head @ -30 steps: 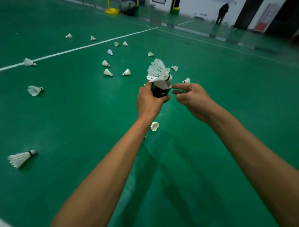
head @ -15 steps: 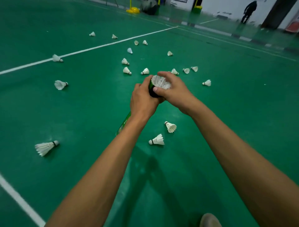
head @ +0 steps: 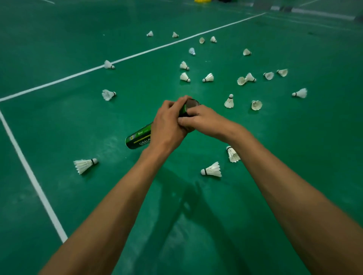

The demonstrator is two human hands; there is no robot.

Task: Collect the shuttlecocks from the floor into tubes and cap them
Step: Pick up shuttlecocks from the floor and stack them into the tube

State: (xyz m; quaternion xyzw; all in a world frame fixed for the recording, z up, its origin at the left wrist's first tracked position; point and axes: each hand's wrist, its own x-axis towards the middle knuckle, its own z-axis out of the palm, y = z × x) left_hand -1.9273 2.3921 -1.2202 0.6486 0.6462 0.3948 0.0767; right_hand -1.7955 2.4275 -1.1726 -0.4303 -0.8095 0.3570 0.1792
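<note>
Head view. Gripped at mid-frame, tilted with its closed end toward the lower left: a dark green cylindrical cardboard tube (head: 138, 138) with yellow lettering. Wrapped fully round its upper half, fingers curled tight: the left hand (head: 167, 125). Bent round the same tube just under the open mouth, touching the left fingers: the right hand (head: 203, 119), with nothing else seen in it. Scattered across the glossy green court floor (head: 284, 141), mostly in the upper half of the frame, with three nearer below the hands: white feathered shuttlecocks (head: 212, 170).

Likely trouble from here, as a judgement: crushing or bending feathers by forcing a crooked shuttlecock down the mouth; losing the contents by tipping the uncapped mouth downward while bending for the next one; treading on the two shuttlecocks lying just below and right of the hands; letting the tube slide out through a one-handed hold on smooth card.

Hard to make out: the inside of the mouth, dark, so no telling how full. Hidden behind the left hand: the right fingertips. Not seen anywhere: a cap. Cut off at the top edge: a yellow object (head: 202, 1). Too small to judge in the upper right: feather condition.
</note>
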